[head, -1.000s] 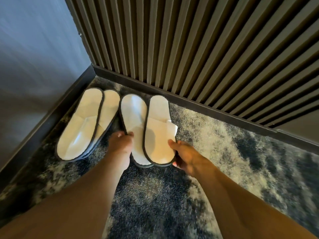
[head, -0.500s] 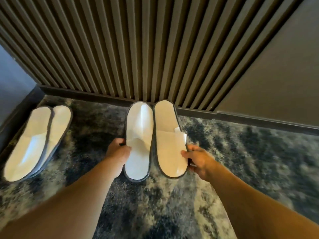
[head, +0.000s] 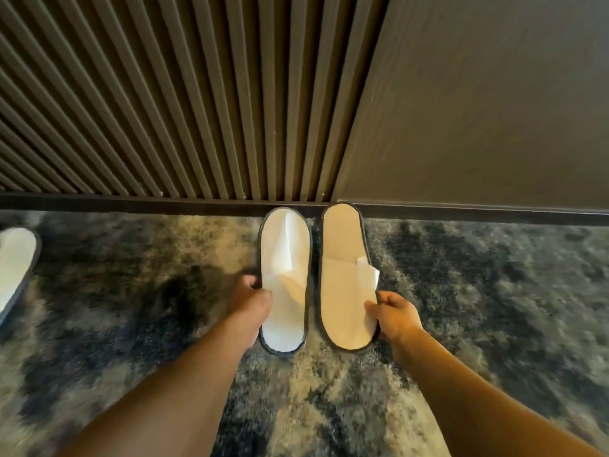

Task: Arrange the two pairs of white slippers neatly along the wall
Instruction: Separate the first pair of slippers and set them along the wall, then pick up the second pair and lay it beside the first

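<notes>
Two white slippers with dark edging lie side by side on the carpet, their far ends at the dark baseboard (head: 461, 211). My left hand (head: 248, 296) grips the outer edge of the left slipper (head: 285, 255). My right hand (head: 393, 313) grips the outer edge of the right slipper (head: 342, 245), thumb on its upper flap. A narrow gap separates the two. The other pair (head: 14, 262) lies at the far left edge of the view, mostly cut off.
A ribbed slatted wall panel (head: 164, 103) runs behind on the left, a smooth dark panel (head: 478, 103) on the right. The floor is mottled blue-grey and cream carpet (head: 494, 291).
I have carried the held pair to the right along the wall, away from the corner and the other pair. The two slippers are now slightly apart and up against the baseboard.
</notes>
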